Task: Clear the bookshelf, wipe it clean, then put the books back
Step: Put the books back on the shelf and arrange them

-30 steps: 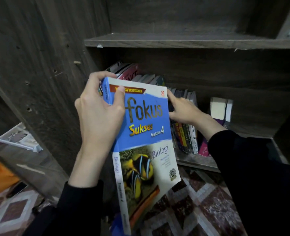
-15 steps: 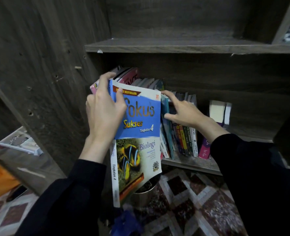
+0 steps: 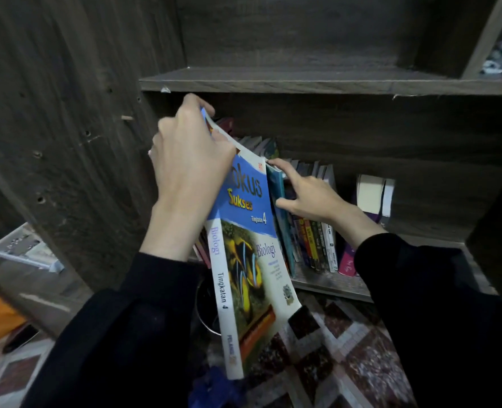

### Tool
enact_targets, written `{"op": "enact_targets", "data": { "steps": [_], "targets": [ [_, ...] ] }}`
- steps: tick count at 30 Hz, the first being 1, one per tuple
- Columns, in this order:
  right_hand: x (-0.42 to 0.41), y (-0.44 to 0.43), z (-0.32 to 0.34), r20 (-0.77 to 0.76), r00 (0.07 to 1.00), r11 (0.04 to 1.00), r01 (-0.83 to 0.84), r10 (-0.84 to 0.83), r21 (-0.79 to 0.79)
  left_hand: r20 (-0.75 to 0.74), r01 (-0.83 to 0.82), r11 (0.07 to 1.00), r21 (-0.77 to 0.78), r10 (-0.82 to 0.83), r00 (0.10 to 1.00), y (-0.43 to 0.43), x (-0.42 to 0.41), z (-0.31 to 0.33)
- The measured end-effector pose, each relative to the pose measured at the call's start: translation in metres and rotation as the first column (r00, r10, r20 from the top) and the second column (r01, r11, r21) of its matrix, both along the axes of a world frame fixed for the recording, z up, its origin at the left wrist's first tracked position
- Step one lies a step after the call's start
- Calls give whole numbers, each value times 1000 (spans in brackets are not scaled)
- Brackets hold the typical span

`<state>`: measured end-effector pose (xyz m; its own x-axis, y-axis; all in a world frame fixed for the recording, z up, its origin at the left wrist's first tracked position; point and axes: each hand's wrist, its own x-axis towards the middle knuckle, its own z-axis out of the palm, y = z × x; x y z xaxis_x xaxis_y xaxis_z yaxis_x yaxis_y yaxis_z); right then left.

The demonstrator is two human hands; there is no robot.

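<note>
A blue biology textbook [image 3: 251,260] with a striped fish on its cover is tilted, its top edge up at the lower shelf opening. My left hand [image 3: 189,160] grips that top edge. Right of it, my right hand [image 3: 305,192] touches a teal book [image 3: 282,225] with index finger and thumb spread along its top and side, holding it away from the textbook. A row of upright books [image 3: 317,245] stands on the lower shelf board [image 3: 329,282] behind the hand. More books [image 3: 252,142] lean at the shelf's left, partly hidden by the textbook.
The dark wooden side panel [image 3: 67,142] rises at left; an upper shelf board [image 3: 302,81] lies above. A pale book [image 3: 372,195] stands apart at right. A metal container [image 3: 208,307] sits on the patterned floor [image 3: 347,348] below. Papers [image 3: 23,248] lie at far left.
My left hand has lifted the textbook higher and turned it more edge-on toward the shelf gap. My right hand has shifted onto the teal book's edge, widening the gap.
</note>
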<state>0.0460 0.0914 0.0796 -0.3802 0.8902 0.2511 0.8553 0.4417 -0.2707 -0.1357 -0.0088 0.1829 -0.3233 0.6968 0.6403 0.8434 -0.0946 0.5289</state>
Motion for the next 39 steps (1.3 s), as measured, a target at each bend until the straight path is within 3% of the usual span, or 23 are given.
{"op": "enact_targets", "data": {
  "steps": [8,11,14,18,25,30,34,36,39],
  "targets": [
    [-1,-3,1,17,1000,1000,3,-3,21,44,48,998,28,-49,998,20,14,5],
    [0,-4,0,5,1000,999,-4,4,35,32,32,978,204,-39,999,27,16,-16],
    [1,-5,0,10,1000,998,-12,12,55,-8,86,888,451,-93,996,35,15,-44],
    [5,-2,-4,-1,1000,997,-8,8,76,59,51,843,535,-97,993,45,24,-95],
    [3,-4,-19,5,999,993,-52,51,108,174,87,883,462,-186,967,41,73,-199],
    [2,-8,-20,44,998,983,-56,49,176,197,112,971,213,-155,968,13,98,-279],
    [0,-7,-22,79,996,967,-55,36,248,207,10,998,56,-21,978,25,100,-297],
    [-1,-6,-24,89,996,963,-35,11,268,161,-13,999,47,5,987,40,95,-295],
    [-1,-4,-30,77,997,952,-30,7,305,6,95,995,37,-95,995,57,104,-285]
  ]
}}
